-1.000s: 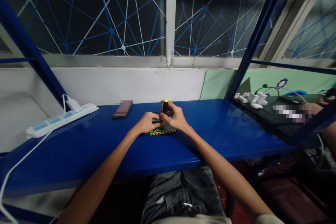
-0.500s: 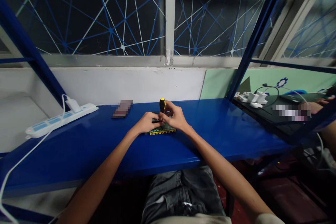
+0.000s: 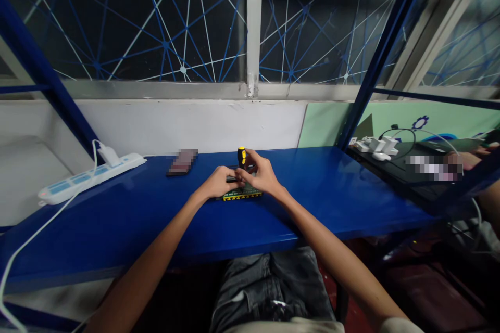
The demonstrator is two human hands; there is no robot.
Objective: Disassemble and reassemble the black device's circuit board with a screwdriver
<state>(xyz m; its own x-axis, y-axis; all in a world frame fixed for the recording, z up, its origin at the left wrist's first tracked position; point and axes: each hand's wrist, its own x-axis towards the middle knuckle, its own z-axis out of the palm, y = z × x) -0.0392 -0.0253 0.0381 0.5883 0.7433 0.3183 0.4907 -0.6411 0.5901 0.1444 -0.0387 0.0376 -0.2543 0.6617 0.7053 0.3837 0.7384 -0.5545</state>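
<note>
Now, the right hand (image 3: 263, 176) closes its fingers around an upright screwdriver (image 3: 241, 155) above a circuit board (image 3: 242, 195).
Its tip is hidden by the fingers; a tilted handle could, I judge, make it slip and scratch the board, and light steadying could let the board slide on the smooth blue table (image 3: 175, 234), where it lies between the hands. The left hand (image 3: 217, 183) reaches in, thumb and fingers forward; whether they pinch anything, I cannot tell. Both forearms angle inward.
</note>
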